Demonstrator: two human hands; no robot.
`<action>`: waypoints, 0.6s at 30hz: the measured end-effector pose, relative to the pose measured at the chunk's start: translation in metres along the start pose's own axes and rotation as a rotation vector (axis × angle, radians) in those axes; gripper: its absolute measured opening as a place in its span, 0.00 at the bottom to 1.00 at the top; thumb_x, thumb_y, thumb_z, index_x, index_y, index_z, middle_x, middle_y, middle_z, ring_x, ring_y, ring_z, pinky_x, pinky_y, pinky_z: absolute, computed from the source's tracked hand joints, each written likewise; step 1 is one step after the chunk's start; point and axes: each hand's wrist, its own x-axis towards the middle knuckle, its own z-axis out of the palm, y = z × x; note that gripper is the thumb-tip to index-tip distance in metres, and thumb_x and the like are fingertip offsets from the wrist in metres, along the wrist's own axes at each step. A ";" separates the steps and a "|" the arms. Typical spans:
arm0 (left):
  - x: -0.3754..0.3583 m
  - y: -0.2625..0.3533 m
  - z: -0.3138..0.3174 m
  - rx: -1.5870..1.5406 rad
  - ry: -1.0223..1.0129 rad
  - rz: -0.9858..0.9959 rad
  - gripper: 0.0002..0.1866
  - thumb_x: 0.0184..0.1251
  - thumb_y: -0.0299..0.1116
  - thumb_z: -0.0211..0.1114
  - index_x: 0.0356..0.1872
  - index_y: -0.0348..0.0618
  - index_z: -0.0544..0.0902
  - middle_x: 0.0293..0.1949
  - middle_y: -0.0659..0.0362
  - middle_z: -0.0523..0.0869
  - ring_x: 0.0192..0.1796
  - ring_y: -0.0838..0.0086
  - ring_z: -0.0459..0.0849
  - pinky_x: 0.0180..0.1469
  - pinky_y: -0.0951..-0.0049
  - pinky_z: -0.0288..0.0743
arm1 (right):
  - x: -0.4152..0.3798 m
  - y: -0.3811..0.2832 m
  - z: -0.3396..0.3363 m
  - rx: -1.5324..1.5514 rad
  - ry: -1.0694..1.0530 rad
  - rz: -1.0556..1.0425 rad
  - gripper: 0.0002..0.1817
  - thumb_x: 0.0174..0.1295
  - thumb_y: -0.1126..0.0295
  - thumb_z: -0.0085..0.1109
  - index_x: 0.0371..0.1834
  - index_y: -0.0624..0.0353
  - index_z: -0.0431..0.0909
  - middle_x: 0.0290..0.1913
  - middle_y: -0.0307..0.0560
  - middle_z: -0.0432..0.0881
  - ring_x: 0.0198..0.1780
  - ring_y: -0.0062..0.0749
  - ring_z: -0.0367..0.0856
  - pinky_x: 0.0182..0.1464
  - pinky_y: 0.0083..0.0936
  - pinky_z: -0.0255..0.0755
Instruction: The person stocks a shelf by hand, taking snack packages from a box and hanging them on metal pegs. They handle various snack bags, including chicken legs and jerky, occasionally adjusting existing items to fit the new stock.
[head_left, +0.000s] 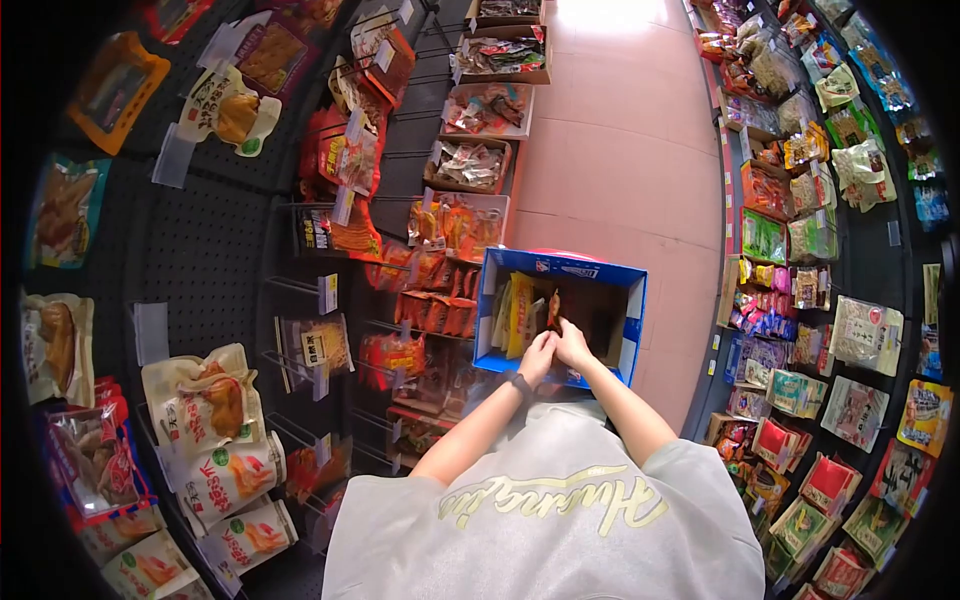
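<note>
In front of me is an open blue cardboard box (640,300), with both my hands over its inside. My left hand (539,356), with a dark band on its wrist, is closed next to my right hand (573,344), which is closed too. A small reddish-brown snack packet (554,308) sticks up from between the two hands. Their fingertips are partly hidden. Along the box's left side stand yellow packets (520,312) and paler packets (502,318). The right part of the box is in shadow, showing its brown inner wall.
On the left, a black pegboard rack (215,250) carries hooks with hanging snack bags (215,400). Open cartons of packets (470,165) line the lower shelf beyond the box. Another rack with bagged snacks (865,335) runs along the right. A tiled floor (620,170) lies between them.
</note>
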 end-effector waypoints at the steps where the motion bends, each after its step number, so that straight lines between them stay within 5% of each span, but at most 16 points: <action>1: 0.002 -0.003 -0.003 0.014 0.058 0.024 0.26 0.71 0.43 0.51 0.62 0.35 0.66 0.56 0.49 0.75 0.58 0.68 0.72 0.60 0.72 0.66 | -0.001 -0.002 0.000 0.027 -0.064 -0.018 0.28 0.58 0.67 0.53 0.61 0.68 0.64 0.55 0.66 0.74 0.58 0.50 0.74 0.58 0.35 0.68; 5: -0.003 0.014 -0.020 0.002 0.095 0.002 0.29 0.68 0.42 0.55 0.64 0.34 0.62 0.60 0.45 0.71 0.61 0.65 0.70 0.62 0.71 0.64 | -0.004 -0.001 0.015 0.321 -0.266 -0.031 0.30 0.58 0.66 0.52 0.64 0.67 0.62 0.58 0.59 0.73 0.58 0.41 0.74 0.58 0.29 0.67; 8: 0.027 -0.033 -0.036 -0.003 0.164 0.204 0.29 0.66 0.39 0.57 0.65 0.35 0.62 0.61 0.43 0.69 0.64 0.62 0.69 0.64 0.69 0.62 | -0.010 -0.014 0.013 0.264 -0.354 -0.076 0.29 0.61 0.64 0.51 0.65 0.64 0.62 0.59 0.57 0.72 0.60 0.37 0.72 0.59 0.28 0.66; 12: 0.012 -0.017 -0.040 0.059 0.205 0.261 0.31 0.63 0.32 0.59 0.65 0.36 0.60 0.61 0.42 0.69 0.64 0.61 0.68 0.65 0.67 0.61 | -0.002 -0.003 0.024 0.097 -0.302 -0.153 0.28 0.62 0.62 0.51 0.65 0.63 0.62 0.59 0.59 0.73 0.58 0.42 0.74 0.58 0.30 0.67; 18: -0.003 0.002 -0.052 0.028 0.262 0.329 0.26 0.61 0.25 0.58 0.62 0.38 0.65 0.57 0.45 0.74 0.57 0.65 0.76 0.58 0.69 0.70 | -0.014 -0.026 0.014 0.041 -0.052 -0.051 0.17 0.58 0.66 0.52 0.49 0.59 0.76 0.44 0.56 0.81 0.47 0.42 0.81 0.52 0.31 0.72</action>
